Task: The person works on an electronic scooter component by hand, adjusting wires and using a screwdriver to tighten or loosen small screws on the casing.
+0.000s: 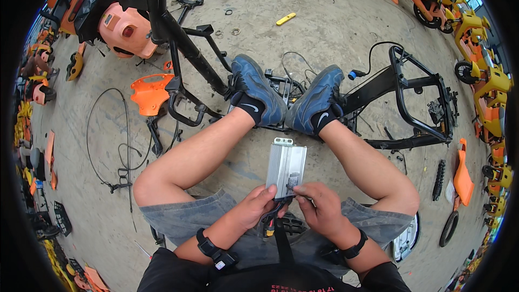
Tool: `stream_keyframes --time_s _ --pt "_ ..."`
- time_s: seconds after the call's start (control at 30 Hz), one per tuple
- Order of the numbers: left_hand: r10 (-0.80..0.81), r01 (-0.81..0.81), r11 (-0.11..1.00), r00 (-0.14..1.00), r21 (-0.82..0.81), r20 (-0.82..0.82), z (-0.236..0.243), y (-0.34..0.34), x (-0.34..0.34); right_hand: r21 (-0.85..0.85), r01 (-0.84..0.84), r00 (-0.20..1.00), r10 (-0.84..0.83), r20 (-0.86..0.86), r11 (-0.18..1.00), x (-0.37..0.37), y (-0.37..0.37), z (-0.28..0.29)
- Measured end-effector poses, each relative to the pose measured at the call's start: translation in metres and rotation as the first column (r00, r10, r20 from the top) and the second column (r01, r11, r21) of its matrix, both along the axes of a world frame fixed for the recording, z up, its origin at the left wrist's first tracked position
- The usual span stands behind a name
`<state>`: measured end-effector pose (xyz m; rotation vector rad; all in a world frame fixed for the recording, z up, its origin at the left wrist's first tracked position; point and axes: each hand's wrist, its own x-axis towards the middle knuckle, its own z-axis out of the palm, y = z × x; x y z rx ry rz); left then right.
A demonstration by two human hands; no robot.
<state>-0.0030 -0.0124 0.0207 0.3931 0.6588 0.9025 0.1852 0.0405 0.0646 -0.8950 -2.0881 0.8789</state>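
A silver finned motor controller (pixel 285 163) with a metal mounting tab at its far end lies between my knees, above my lap. My left hand (pixel 253 206) grips its near left corner, thumb on top. Dark wires (pixel 269 220) with a yellow connector hang from the controller's near end, partly behind my fingers. At the near right corner, beside a printed label, my right hand (pixel 322 208) is closed in a pinch. A small dark piece shows at those fingertips, too small to name.
A black scooter frame (pixel 373 94) lies beyond and under my shoes (pixel 257 89). Orange body panels (pixel 150 94), a looped cable (pixel 89 124), a shock absorber (pixel 439 179) and a yellow utility knife (pixel 286 19) are on the concrete floor. Rows of yellow scooters (pixel 489 84) line the sides.
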Motion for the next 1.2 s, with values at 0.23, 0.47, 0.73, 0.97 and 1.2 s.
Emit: stream_keyframes --time_s 0.23,0.47,0.73,0.97,1.2 --pt "-0.110 0.113 0.992 0.992 0.046 -0.062 -0.008 -0.001 0.002 0.101 0.104 0.994 -0.107 0.024 0.989 0.008 0.014 0.004" --pt "-0.211 0.213 0.977 0.976 0.020 -0.051 -0.005 -0.003 0.003 -0.396 0.443 0.794 -0.557 -0.244 0.804 0.024 0.027 0.001" --pt "-0.045 0.048 0.997 0.998 -0.057 0.055 -0.014 -0.001 0.003 -0.024 0.116 0.991 -0.117 -0.067 0.993 0.013 0.007 0.004" --pt "-0.020 0.023 0.998 0.998 -0.059 0.054 -0.008 0.000 0.003 -0.017 0.052 0.997 -0.052 -0.051 0.999 0.008 0.003 0.003" --pt "-0.043 0.047 0.997 0.996 -0.060 0.076 -0.014 -0.003 0.000 -0.076 0.081 0.996 -0.084 -0.038 0.994 0.007 0.003 0.004"
